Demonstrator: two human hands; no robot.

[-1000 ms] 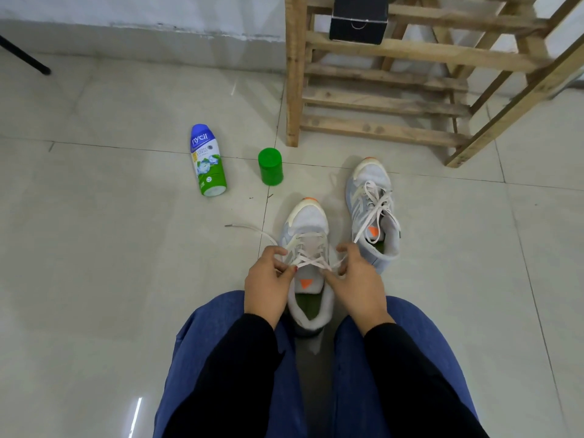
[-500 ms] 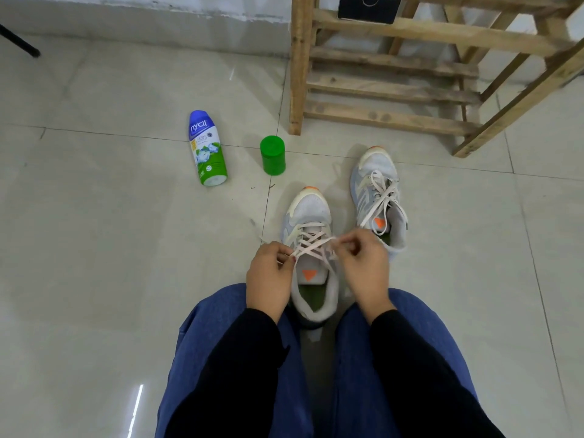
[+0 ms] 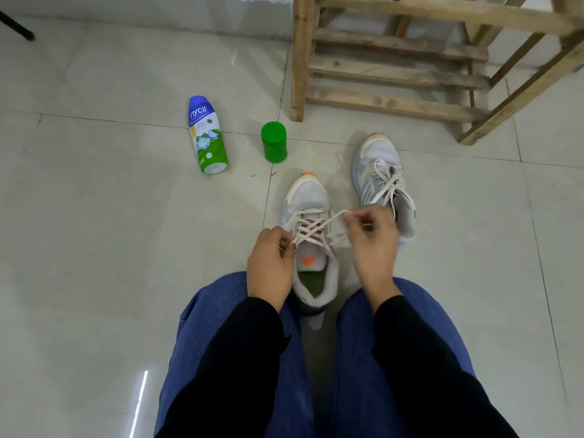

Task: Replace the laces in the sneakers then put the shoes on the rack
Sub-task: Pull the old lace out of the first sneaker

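Note:
A white and grey sneaker (image 3: 308, 197) with an orange toe tip stands on the floor between my knees, its cream lace (image 3: 313, 230) criss-crossed over the tongue. My left hand (image 3: 270, 267) pinches one lace end at the shoe's left side. My right hand (image 3: 371, 238) pinches the other end and holds it raised to the right of the shoe, the lace running taut to it. The second sneaker (image 3: 380, 181) stands just right and further away, laced, its lace ends loose. The wooden rack (image 3: 395, 74) rises behind both shoes.
A blue and green powder bottle (image 3: 207, 134) lies on the tiled floor to the left. A green cylindrical container (image 3: 274, 146) stands beside it near the rack's front leg. A dark stand leg (image 3: 17, 26) crosses the far left corner. My blue-trousered knees flank the near shoe.
My right hand has lifted its lace end up and to the right, drawing it taut. The loose lace on the floor left of the shoe has been pulled in. The camera has tilted down.

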